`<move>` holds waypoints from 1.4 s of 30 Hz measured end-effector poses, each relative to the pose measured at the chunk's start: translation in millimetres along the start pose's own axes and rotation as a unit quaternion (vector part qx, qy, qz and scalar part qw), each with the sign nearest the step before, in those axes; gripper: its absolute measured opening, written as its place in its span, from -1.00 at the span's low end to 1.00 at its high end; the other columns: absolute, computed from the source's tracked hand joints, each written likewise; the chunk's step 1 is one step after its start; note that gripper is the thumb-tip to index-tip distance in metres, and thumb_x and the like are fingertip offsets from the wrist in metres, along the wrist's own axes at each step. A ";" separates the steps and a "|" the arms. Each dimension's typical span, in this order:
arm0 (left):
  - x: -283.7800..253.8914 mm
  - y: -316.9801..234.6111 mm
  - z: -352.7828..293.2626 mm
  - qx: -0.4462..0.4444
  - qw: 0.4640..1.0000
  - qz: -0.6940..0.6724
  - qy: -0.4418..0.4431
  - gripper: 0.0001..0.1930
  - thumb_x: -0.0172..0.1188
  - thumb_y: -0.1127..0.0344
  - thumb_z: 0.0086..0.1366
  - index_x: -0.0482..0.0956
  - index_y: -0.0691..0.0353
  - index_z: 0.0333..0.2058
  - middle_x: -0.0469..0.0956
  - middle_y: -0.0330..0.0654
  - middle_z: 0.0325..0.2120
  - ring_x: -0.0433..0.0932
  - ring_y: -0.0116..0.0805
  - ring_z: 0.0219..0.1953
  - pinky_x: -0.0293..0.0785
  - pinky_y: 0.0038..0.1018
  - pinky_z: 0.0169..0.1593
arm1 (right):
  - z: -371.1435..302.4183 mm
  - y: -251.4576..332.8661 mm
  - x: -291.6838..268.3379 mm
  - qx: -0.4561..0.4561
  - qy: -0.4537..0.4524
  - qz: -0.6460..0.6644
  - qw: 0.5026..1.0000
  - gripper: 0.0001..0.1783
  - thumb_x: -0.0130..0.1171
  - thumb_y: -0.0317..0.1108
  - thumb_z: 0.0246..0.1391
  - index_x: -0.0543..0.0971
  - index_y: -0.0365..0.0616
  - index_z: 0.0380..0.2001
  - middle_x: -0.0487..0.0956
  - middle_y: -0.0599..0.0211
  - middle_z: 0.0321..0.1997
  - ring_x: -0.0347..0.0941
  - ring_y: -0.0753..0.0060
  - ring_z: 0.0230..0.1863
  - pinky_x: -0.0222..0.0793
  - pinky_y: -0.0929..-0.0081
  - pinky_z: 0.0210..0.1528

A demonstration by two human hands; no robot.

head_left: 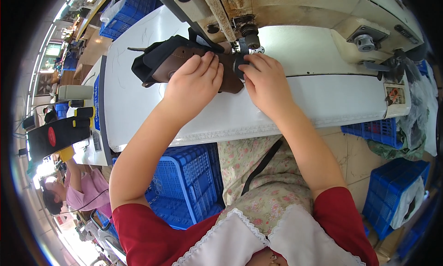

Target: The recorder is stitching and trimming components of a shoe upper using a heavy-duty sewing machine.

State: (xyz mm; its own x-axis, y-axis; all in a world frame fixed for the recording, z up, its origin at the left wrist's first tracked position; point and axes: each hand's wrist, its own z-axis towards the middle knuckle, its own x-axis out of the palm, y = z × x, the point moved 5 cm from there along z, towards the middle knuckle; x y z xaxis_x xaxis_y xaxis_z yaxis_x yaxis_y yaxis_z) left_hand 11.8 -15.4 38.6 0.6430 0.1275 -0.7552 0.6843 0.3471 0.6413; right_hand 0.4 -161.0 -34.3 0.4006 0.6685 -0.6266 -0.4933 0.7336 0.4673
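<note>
A brown and black shoe upper (177, 63) lies under the needle area of a sewing machine (304, 9). Its black part folds up at the left, while its brown part reaches toward the presser foot (242, 46). My left hand (196, 79) rests on the brown leather, fingers stretched close together and lying flat on it. Just right of the needle, the thumb and fingers of my right hand (265, 79) pinch the dark edge of the upper. The fingertips of both hands are near the presser foot. The needle itself is too small to make out.
The white sewing table (332, 93) has a ruler strip along its front edge. Blue plastic crates stand below it, one at left (184, 183) and one at right (392, 192). Plastic bags (413, 104) hang at the right end. Further left sits another person (87, 187) by another machine (60, 132).
</note>
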 end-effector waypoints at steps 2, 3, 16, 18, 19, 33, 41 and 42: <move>-0.7 2.6 2.7 0.011 0.999 -0.024 0.029 -0.61 0.12 0.31 0.03 0.63 0.31 -0.14 0.62 -0.09 -0.07 0.52 -0.28 0.10 0.28 -0.46 0.19 | 0.6 13.4 -10.2 -0.016 -0.010 0.014 1.000 -0.74 0.29 -0.38 -0.11 0.59 -0.13 -0.27 0.54 0.26 -0.10 0.42 0.15 0.05 0.31 0.14 0.08; -1.5 4.1 2.1 0.010 0.999 -0.020 0.028 -0.61 0.12 0.31 0.03 0.63 0.31 -0.14 0.62 -0.09 -0.07 0.52 -0.28 0.10 0.28 -0.46 0.19 | 0.2 26.2 -14.7 -0.021 0.002 0.044 0.999 -0.71 0.31 -0.36 -0.14 0.57 -0.13 -0.26 0.52 0.27 -0.15 0.43 0.16 -0.01 0.31 0.17 0.02; 9.1 -26.8 2.0 -0.026 0.996 0.008 0.081 -0.57 0.07 0.30 0.11 0.59 0.38 -0.06 0.57 0.02 0.02 0.47 -0.19 0.16 0.19 -0.29 0.35 | -15.7 36.7 5.5 -0.068 0.023 0.002 0.997 -0.75 0.08 -0.43 -0.06 0.63 -0.18 -0.27 0.61 0.37 -0.24 0.52 0.37 -0.17 0.31 0.37 -0.01; 17.3 -31.9 -2.7 -0.030 0.996 0.014 0.086 -0.56 0.06 0.29 0.13 0.57 0.39 -0.03 0.57 0.05 0.02 0.48 -0.13 0.16 0.24 -0.26 0.32 | -15.0 35.9 6.1 -0.073 0.035 0.005 0.997 -0.75 0.09 -0.43 -0.07 0.63 -0.18 -0.28 0.63 0.36 -0.22 0.53 0.37 -0.15 0.31 0.37 0.00; 20.4 -33.8 -4.4 -0.030 0.996 0.013 0.085 -0.56 0.06 0.29 0.13 0.57 0.39 -0.03 0.57 0.05 0.02 0.48 -0.13 0.16 0.24 -0.26 0.32 | -15.2 36.2 5.3 -0.070 0.034 0.002 0.997 -0.75 0.11 -0.43 -0.09 0.63 -0.18 -0.28 0.62 0.35 -0.21 0.52 0.36 -0.11 0.31 0.37 0.01; 25.2 -41.4 -9.4 -0.059 0.998 -0.016 0.008 -0.57 0.06 0.30 0.06 0.60 0.42 -0.12 0.63 0.05 -0.09 0.57 -0.12 0.05 0.38 -0.30 0.23 | -4.5 10.3 -0.9 -0.011 0.083 -0.075 0.994 -0.68 0.14 -0.42 -0.05 0.68 -0.18 -0.18 0.61 0.29 0.03 0.41 0.18 0.18 0.25 0.21 0.27; 29.0 -48.1 1.2 -0.079 0.997 -0.014 0.018 -0.56 0.06 0.30 0.06 0.60 0.45 -0.12 0.63 0.08 -0.10 0.56 -0.11 0.05 0.35 -0.29 0.24 | -0.6 0.8 0.1 -0.013 0.108 -0.098 0.989 -0.68 0.10 -0.44 0.00 0.69 -0.11 -0.15 0.62 0.38 0.05 0.39 0.24 0.23 0.17 0.15 0.33; 29.3 -48.9 3.1 -0.083 0.996 -0.017 0.017 -0.56 0.06 0.30 0.06 0.59 0.45 -0.12 0.63 0.08 -0.10 0.56 -0.10 0.05 0.34 -0.28 0.24 | -0.7 -0.9 -0.1 -0.013 0.109 -0.099 0.989 -0.68 0.10 -0.44 0.00 0.69 -0.11 -0.15 0.62 0.38 0.05 0.39 0.24 0.23 0.17 0.15 0.33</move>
State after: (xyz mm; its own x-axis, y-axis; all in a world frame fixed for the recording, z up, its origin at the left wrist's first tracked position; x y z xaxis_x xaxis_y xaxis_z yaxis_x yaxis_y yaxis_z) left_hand -1.7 -31.5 -14.4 0.6059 0.1443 -0.7823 0.6376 0.5000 0.5861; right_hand 0.2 -161.8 -35.1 0.3165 0.4671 -0.8256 -0.4432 0.8423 0.3066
